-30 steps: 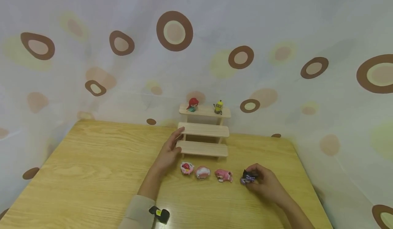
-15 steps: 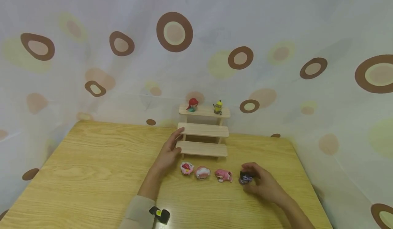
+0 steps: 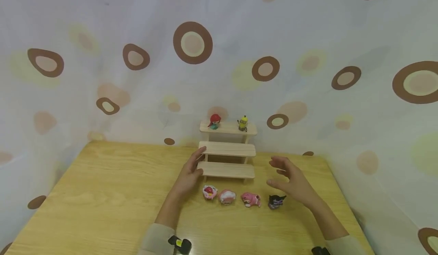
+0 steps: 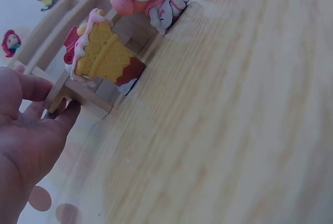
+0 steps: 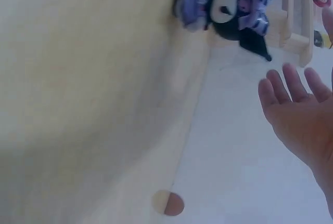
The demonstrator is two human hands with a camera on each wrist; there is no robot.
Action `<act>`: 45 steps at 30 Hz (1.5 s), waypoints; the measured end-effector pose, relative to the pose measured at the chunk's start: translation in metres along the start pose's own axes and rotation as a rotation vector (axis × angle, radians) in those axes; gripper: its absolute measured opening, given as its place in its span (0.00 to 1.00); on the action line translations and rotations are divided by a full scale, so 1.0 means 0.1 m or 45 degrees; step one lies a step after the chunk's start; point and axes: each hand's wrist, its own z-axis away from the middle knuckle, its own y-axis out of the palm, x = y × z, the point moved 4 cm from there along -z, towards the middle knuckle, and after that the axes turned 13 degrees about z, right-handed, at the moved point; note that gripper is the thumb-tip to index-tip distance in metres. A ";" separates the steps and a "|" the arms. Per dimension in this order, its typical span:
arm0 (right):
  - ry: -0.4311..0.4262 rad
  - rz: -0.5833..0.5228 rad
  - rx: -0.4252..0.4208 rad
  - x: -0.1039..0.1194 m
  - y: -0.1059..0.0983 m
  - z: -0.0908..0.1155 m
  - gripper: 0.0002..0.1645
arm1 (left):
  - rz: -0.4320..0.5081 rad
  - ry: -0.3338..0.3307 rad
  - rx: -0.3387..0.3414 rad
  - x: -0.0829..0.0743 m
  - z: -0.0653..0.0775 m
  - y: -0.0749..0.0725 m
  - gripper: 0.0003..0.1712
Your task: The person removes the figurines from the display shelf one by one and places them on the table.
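My left hand (image 3: pixel 187 176) holds the left end of a three-step wooden display stand (image 3: pixel 226 169); its thumb and fingers straddle a board's end in the left wrist view. My right hand (image 3: pixel 297 183), fingers spread and holding nothing, hovers above and right of a black-and-purple figurine (image 3: pixel 275 201) that stands upright on the table. Left of that figurine, in a row before the stand, are a pink figurine (image 3: pixel 251 199), a pink-and-white figurine (image 3: pixel 227 197) and a figurine with an ice-cream-cone body (image 4: pixel 106 55).
On the top step stand a red-haired figurine (image 3: pixel 214 121) and a yellow minion figurine (image 3: pixel 243 123). The wood-grain table (image 3: pixel 119 194) backs onto a white curtain (image 3: pixel 154 27) with brown ring patterns.
My right hand has let go of the black-and-purple figurine, then lifted and moved toward the back. The figurine stays on the table. My left hand keeps its place on the stand.
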 end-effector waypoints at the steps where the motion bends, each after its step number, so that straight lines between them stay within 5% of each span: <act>1: -0.001 -0.022 -0.035 0.01 -0.02 -0.08 0.40 | 0.005 -0.002 -0.004 0.01 0.00 0.00 0.47; 10: 0.070 -0.339 -0.246 0.17 -0.04 -0.80 0.37 | 0.024 -0.011 -0.015 0.01 0.00 0.00 0.46; 17: 0.207 -0.283 -0.325 0.36 0.03 -1.16 0.38 | -0.014 -0.001 -0.001 -0.01 0.00 0.01 0.46; 26: 0.207 -0.171 -0.486 0.43 0.08 -1.37 0.37 | -0.025 0.022 0.016 -0.01 0.00 0.01 0.47; 35: 0.257 -0.147 -0.586 0.56 0.18 -1.59 0.24 | -0.010 0.013 0.011 0.01 0.01 0.00 0.47; 45: 0.254 -0.200 -0.649 0.59 0.19 -1.54 0.25 | -0.018 -0.010 -0.004 0.00 0.01 -0.01 0.47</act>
